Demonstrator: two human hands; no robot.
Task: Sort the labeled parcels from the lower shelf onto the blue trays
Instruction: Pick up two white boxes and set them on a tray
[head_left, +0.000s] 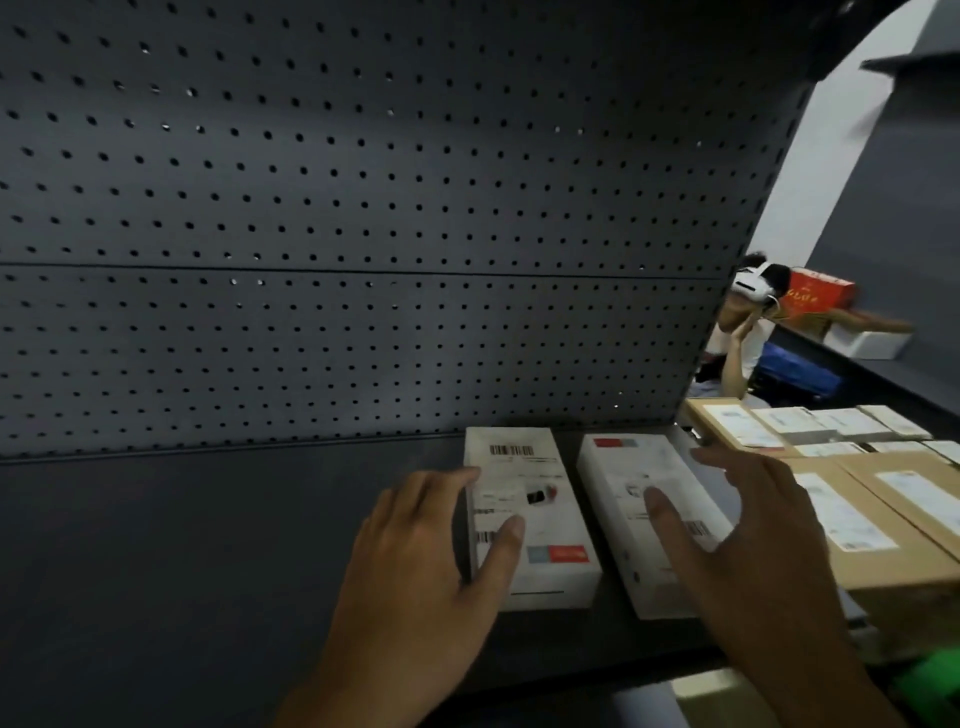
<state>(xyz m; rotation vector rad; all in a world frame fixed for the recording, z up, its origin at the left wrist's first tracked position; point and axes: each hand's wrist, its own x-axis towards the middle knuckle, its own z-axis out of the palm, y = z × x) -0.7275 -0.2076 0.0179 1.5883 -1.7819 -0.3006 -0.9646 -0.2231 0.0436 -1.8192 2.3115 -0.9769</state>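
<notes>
White parcel (524, 483) touching released left grip (431, 551) — right grip (748, 535) spread over second parcel (623, 467).

Two parcels lie side by side on the shelf (208, 545), just in front of the back panel (363, 208): the left parcel (524, 467) and, a little apart from it, the right parcel (623, 467). The left hand (431, 561) is at the near left edge of the left parcel, and the right hand (748, 545) is over the near right part of the right parcel. To the right lie boxes (893, 519) packed close together, with a person (743, 332) far behind them.
</notes>
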